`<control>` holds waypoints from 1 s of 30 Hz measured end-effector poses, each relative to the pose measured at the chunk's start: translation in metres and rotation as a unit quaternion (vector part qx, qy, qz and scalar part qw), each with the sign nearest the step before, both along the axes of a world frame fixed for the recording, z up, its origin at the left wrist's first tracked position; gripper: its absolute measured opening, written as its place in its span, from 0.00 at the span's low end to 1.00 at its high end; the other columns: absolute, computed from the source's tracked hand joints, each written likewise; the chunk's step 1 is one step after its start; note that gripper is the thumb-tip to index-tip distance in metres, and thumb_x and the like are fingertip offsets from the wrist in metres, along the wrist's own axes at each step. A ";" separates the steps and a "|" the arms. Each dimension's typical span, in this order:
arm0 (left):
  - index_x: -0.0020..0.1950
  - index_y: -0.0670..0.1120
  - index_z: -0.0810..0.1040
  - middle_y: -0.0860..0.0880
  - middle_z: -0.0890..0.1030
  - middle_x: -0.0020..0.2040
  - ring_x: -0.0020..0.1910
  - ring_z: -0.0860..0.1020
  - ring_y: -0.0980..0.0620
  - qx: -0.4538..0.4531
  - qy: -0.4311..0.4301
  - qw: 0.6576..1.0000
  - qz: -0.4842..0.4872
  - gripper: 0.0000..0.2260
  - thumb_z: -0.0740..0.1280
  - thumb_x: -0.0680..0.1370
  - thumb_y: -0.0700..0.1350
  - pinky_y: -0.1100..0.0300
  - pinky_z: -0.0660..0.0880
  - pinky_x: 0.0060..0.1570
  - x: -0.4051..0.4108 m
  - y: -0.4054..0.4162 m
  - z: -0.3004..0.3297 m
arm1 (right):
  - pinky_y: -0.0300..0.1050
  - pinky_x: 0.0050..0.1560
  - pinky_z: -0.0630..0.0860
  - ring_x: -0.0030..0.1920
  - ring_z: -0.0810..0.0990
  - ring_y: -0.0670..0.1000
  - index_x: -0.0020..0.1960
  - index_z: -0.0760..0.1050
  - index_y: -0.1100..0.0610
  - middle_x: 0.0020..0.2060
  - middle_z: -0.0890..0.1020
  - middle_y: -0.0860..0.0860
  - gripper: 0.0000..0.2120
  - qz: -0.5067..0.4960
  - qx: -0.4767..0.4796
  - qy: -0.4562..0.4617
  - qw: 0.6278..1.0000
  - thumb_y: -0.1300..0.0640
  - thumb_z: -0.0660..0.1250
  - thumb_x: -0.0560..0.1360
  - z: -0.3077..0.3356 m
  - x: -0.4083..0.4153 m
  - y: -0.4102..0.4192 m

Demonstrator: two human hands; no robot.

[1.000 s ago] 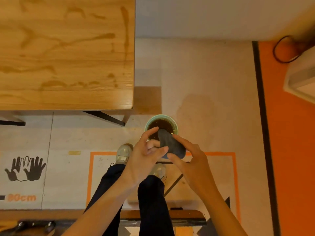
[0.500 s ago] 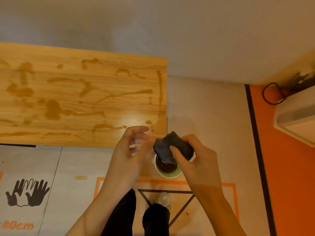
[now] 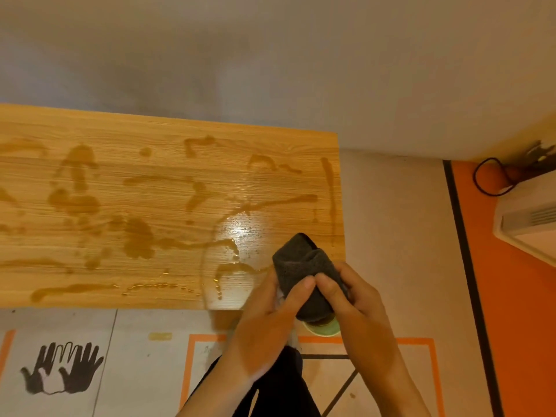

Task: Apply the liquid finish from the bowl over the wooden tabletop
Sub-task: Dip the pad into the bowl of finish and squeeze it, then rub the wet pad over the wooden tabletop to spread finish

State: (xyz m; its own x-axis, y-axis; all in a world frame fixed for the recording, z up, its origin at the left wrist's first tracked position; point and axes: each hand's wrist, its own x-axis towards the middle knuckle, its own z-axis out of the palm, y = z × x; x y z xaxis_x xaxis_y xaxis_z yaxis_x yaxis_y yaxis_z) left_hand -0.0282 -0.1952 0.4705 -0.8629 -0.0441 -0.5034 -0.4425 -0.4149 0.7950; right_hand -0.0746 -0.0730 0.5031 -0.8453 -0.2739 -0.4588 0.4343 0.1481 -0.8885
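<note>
A light wooden tabletop (image 3: pixel 156 206) streaked with brown liquid finish fills the left and middle. A dark grey cloth (image 3: pixel 304 260), folded, is held over the table's near right corner by both hands. My left hand (image 3: pixel 267 320) grips its lower left side with the thumb on top. My right hand (image 3: pixel 358 305) pinches it from the right. A green bowl (image 3: pixel 326 328) sits on the floor just below the cloth, mostly hidden by my hands.
A pale wall runs behind the table. At the right, an orange floor strip (image 3: pixel 517 326) holds a white appliance (image 3: pixel 529 224) with a black cable (image 3: pixel 487 179). Below the table are floor markings: black handprints (image 3: pixel 60 368) and an orange square outline (image 3: pixel 313 338). My dark trouser legs show at the bottom.
The view has tilted up from the floor to the table. The cloth came up out of the bowl and now sits over the table's corner, held in both hands.
</note>
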 end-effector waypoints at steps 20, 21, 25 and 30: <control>0.64 0.67 0.66 0.57 0.81 0.57 0.53 0.82 0.62 -0.191 -0.011 0.979 -0.069 0.20 0.64 0.74 0.65 0.65 0.80 0.50 -0.116 -0.012 -0.044 | 0.53 0.55 0.80 0.54 0.83 0.55 0.60 0.80 0.54 0.51 0.85 0.55 0.15 0.077 -0.006 -0.132 0.988 0.50 0.62 0.79 -0.066 -0.151 0.006; 0.67 0.66 0.65 0.59 0.79 0.59 0.56 0.81 0.64 -0.211 -0.017 0.975 -0.066 0.23 0.63 0.73 0.65 0.67 0.78 0.50 -0.124 -0.018 -0.050 | 0.47 0.51 0.81 0.53 0.83 0.51 0.60 0.79 0.54 0.50 0.85 0.52 0.13 0.048 0.001 -0.106 0.993 0.51 0.63 0.79 -0.071 -0.165 0.005; 0.75 0.56 0.66 0.55 0.73 0.70 0.69 0.73 0.58 -0.352 0.027 0.935 -0.029 0.23 0.61 0.81 0.60 0.50 0.76 0.65 -0.153 -0.063 -0.089 | 0.37 0.52 0.77 0.53 0.80 0.40 0.61 0.78 0.48 0.52 0.83 0.43 0.12 -0.002 0.122 0.165 0.979 0.57 0.65 0.79 -0.096 -0.231 -0.006; 0.78 0.46 0.65 0.50 0.62 0.80 0.78 0.60 0.53 -0.596 0.041 0.800 -0.049 0.21 0.58 0.84 0.44 0.53 0.59 0.77 -0.188 -0.126 -0.132 | 0.54 0.74 0.60 0.74 0.63 0.52 0.71 0.71 0.52 0.72 0.69 0.51 0.20 0.161 0.309 0.366 0.863 0.55 0.65 0.79 -0.155 -0.292 -0.020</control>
